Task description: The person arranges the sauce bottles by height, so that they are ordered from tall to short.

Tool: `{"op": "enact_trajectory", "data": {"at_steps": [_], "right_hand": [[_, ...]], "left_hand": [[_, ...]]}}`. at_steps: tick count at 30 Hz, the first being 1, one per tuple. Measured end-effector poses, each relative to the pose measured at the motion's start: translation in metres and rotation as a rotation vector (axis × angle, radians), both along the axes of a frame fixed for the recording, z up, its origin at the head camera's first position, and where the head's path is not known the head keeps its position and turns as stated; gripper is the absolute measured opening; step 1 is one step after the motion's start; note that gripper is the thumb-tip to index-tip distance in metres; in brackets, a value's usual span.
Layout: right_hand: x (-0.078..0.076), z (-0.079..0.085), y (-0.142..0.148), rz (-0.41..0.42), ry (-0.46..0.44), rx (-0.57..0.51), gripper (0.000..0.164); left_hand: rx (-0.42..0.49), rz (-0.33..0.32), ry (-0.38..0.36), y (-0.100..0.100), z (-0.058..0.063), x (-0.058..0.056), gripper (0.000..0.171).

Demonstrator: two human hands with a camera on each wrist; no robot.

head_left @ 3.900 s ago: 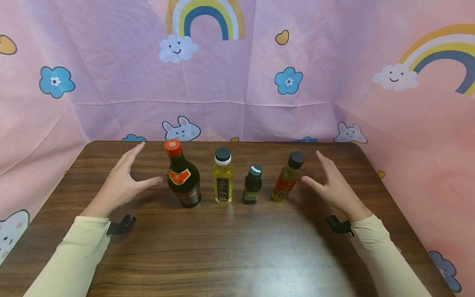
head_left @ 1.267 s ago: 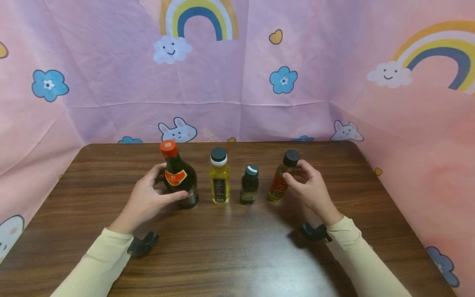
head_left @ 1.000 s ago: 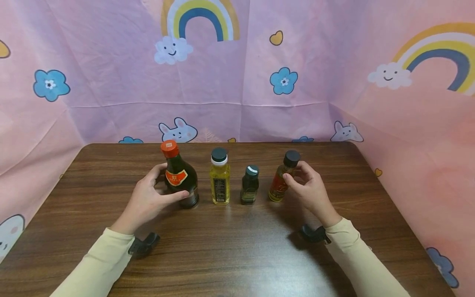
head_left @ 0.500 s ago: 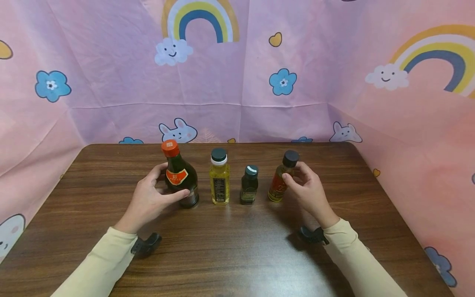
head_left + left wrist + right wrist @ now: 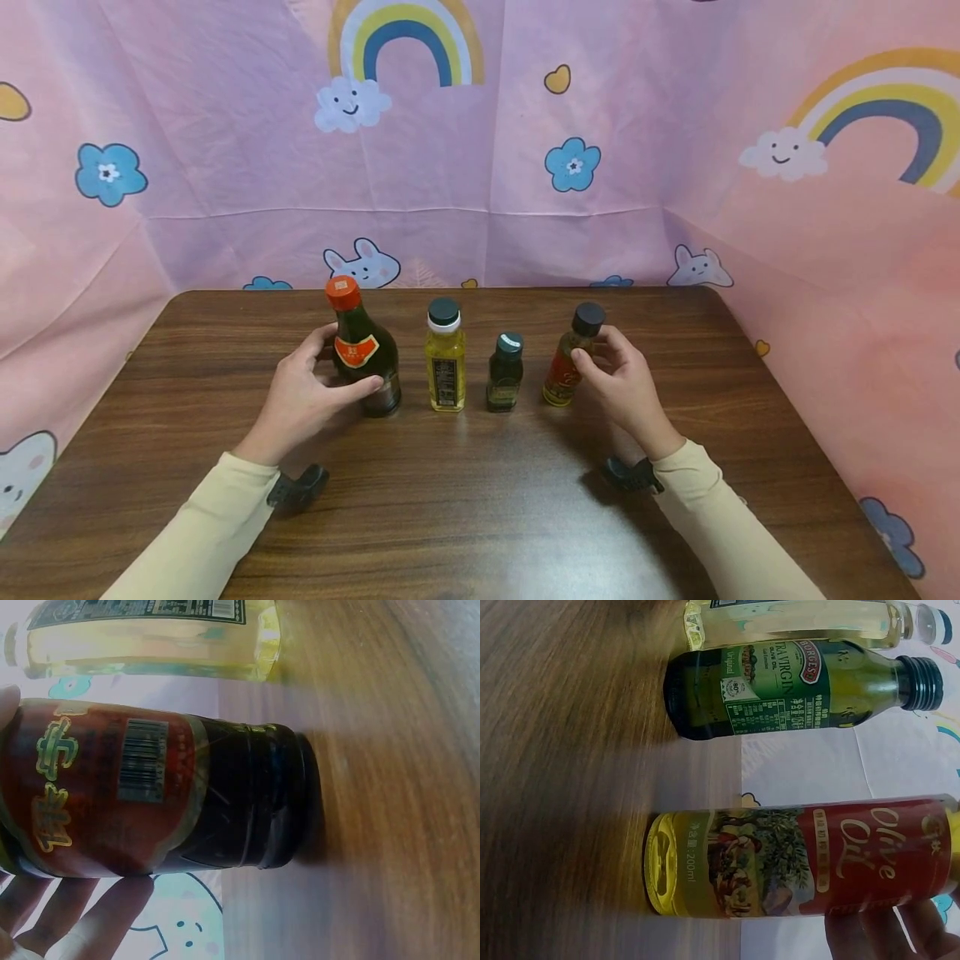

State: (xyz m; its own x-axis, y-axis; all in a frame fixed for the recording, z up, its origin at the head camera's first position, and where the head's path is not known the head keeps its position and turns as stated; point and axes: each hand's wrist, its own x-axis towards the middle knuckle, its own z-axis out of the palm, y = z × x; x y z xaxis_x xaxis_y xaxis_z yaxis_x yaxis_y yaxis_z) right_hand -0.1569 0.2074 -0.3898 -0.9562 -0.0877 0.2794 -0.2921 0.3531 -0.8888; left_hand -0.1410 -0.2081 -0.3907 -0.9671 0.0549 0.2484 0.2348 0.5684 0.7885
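At the left of the row, my left hand (image 5: 300, 400) grips a dark sauce bottle (image 5: 367, 354) with a red cap and red label, thumb in front and fingers behind. In the left wrist view, its barcode side shows and the fingers (image 5: 105, 919) wrap below it. My right hand (image 5: 622, 383) holds an olive oil bottle (image 5: 564, 371) with a black cap and red label; its fingers are partly hidden behind the glass. "Olive Oil" is readable on that bottle (image 5: 802, 862) in the right wrist view. Whether either base touches the table is hard to tell.
Between the held bottles stand a taller clear bottle of yellow oil (image 5: 446, 362) and a small green olive oil bottle (image 5: 505, 379), both upright on the brown wooden table (image 5: 450, 508). A pink patterned cloth (image 5: 450, 175) hangs behind and at the sides.
Both hands moved inward from beside the row and took hold of the outer bottles. Over the last half second the dark sauce bottle has risen very slightly; the right hand stays almost still.
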Motion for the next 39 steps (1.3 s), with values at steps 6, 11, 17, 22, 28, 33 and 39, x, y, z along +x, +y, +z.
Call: {"op": "enact_trajectory", "data": {"at_steps": [6, 11, 17, 22, 28, 33, 39], "right_hand": [[-0.001, -0.002, 0.001, -0.001, -0.006, 0.004, 0.032], [-0.001, -0.002, 0.002, -0.006, -0.007, 0.005, 0.033], [-0.003, -0.003, 0.005, -0.007, -0.011, 0.007, 0.033], [-0.003, -0.005, 0.005, -0.006, -0.009, 0.01, 0.033], [-0.004, -0.005, 0.006, -0.006, 0.002, 0.009, 0.032], [-0.003, -0.005, 0.006, -0.006, -0.002, 0.005, 0.032], [-0.003, -0.004, 0.004, -0.005, -0.013, -0.003, 0.033]], "left_hand": [[-0.001, 0.005, 0.015, 0.0, 0.002, -0.004, 0.08], [-0.028, 0.001, 0.033, 0.0, 0.004, -0.009, 0.079], [-0.05, -0.001, 0.038, 0.002, 0.009, -0.017, 0.083], [0.003, -0.005, 0.047, 0.005, 0.014, -0.024, 0.085], [0.006, -0.021, 0.041, 0.01, 0.022, -0.033, 0.084], [0.026, -0.026, 0.053, 0.013, 0.026, -0.044, 0.083], [0.028, -0.019, 0.093, 0.015, 0.029, -0.055, 0.085]]}}
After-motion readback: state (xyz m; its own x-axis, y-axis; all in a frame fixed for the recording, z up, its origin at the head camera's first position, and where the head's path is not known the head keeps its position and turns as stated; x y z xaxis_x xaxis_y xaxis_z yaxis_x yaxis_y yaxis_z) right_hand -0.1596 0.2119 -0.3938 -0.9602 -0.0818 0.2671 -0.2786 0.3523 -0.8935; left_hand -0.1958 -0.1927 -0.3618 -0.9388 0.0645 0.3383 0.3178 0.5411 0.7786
